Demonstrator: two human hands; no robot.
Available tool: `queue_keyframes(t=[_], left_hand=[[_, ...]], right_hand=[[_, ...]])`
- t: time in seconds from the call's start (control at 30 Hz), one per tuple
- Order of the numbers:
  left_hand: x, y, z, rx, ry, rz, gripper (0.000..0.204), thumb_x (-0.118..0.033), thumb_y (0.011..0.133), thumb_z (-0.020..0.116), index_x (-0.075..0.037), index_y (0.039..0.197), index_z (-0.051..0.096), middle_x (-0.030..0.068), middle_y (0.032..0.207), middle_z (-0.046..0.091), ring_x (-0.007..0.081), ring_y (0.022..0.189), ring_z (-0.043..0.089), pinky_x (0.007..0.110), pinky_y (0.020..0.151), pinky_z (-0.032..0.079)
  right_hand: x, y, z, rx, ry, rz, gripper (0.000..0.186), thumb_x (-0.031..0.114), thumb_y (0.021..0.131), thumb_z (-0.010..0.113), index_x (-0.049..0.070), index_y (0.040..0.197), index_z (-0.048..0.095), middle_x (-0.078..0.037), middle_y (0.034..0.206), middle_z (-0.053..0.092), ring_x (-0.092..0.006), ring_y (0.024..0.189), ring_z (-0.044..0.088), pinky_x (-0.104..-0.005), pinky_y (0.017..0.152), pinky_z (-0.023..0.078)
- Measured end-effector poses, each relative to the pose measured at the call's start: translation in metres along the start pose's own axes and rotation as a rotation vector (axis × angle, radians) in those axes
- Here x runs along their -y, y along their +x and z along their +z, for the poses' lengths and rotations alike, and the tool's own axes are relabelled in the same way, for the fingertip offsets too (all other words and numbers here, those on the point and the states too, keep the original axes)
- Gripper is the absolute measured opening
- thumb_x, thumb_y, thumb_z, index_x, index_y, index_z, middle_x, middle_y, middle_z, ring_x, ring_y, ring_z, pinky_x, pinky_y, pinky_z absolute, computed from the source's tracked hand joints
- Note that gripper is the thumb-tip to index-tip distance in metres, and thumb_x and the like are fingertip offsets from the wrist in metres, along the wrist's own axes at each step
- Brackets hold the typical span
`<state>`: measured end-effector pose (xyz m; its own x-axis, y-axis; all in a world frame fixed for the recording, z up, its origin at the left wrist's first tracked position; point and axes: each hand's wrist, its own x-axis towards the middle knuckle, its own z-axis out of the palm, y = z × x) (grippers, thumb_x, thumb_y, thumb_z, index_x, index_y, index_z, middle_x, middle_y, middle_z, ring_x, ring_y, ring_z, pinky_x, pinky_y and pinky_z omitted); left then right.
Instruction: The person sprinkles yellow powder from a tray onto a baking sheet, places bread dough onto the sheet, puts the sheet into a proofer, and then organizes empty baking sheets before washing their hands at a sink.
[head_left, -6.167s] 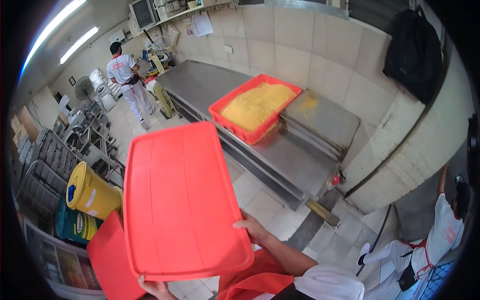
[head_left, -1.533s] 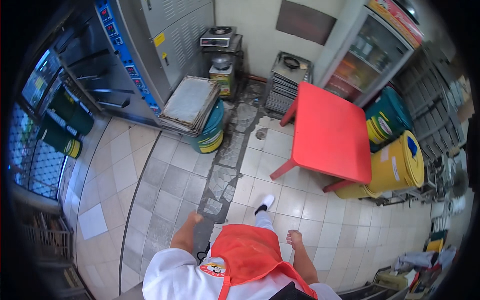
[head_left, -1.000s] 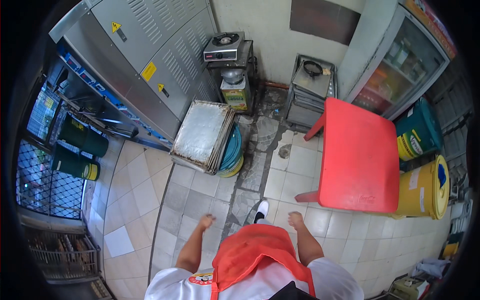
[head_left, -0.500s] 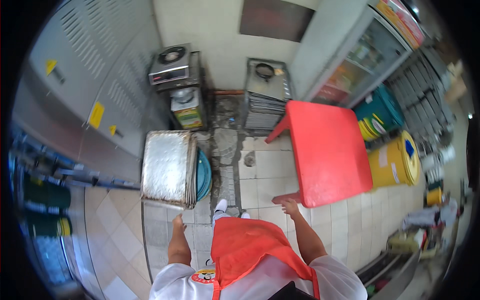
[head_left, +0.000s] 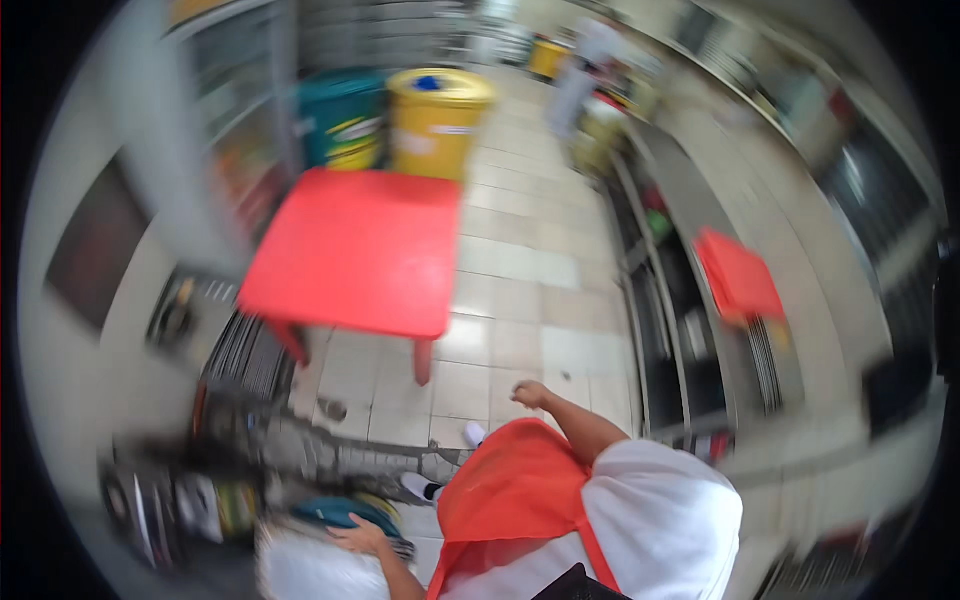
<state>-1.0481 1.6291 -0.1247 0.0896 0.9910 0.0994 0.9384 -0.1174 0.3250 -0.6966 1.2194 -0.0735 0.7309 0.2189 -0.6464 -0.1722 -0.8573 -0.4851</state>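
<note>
**Kitchen floor, both hands bare**

Left hand (head_left: 357, 538): palm down, fingers spread, resting on the pale metal tray (head_left: 300, 565) at the lower edge; teal drum (head_left: 335, 512) just beyond it. Right hand (head_left: 530, 394): loosely curled, holding nothing, hanging over the tiled floor (head_left: 520, 290). Red plastic table (head_left: 355, 250): ahead of both hands, apart from them. Yellow barrel (head_left: 435, 120) and green barrel (head_left: 340, 120): beyond the table. Red crate (head_left: 740, 275): on the steel counter, right of the right hand. View blurred.

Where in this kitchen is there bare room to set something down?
The top of the red table looks bare. So do the floor tiles between it and the long metal counter. It is crowded lower left, where the left hand rests on stacked trays; the right hand hangs free.
</note>
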Motion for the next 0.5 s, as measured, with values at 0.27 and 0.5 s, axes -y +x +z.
queue_keyframes(t=[0.27, 0.5], left_hand=[[-0.157, -0.025, 0.060, 0.874, -0.209, 0.749, 0.047, -0.031, 0.075, 0.065, 0.003, 0.106, 0.054, 0.0183, 0.091, 0.061, 0.0324, 0.088, 0.058, 0.039, 0.080, 0.044], [-0.300, -0.228, 0.114, 1.050, 0.200, 1.663, 0.052, -0.041, 0.075, 0.059, 0.004, 0.101, 0.058, 0.0226, 0.100, 0.060, 0.0348, 0.096, 0.057, 0.041, 0.083, 0.044]], right_hand=[[-0.141, -0.087, -0.008, -0.401, 0.572, 0.086, 0.039, 0.028, 0.072, 0.061, 0.004, 0.102, 0.058, -0.009, 0.075, 0.059, -0.0166, 0.057, 0.055, -0.0299, 0.047, 0.045], [-0.412, -0.209, 0.071, -0.707, 1.291, 0.561, 0.026, 0.024, 0.077, 0.058, 0.004, 0.094, 0.059, -0.008, 0.071, 0.056, -0.0156, 0.054, 0.053, -0.0290, 0.043, 0.043]])
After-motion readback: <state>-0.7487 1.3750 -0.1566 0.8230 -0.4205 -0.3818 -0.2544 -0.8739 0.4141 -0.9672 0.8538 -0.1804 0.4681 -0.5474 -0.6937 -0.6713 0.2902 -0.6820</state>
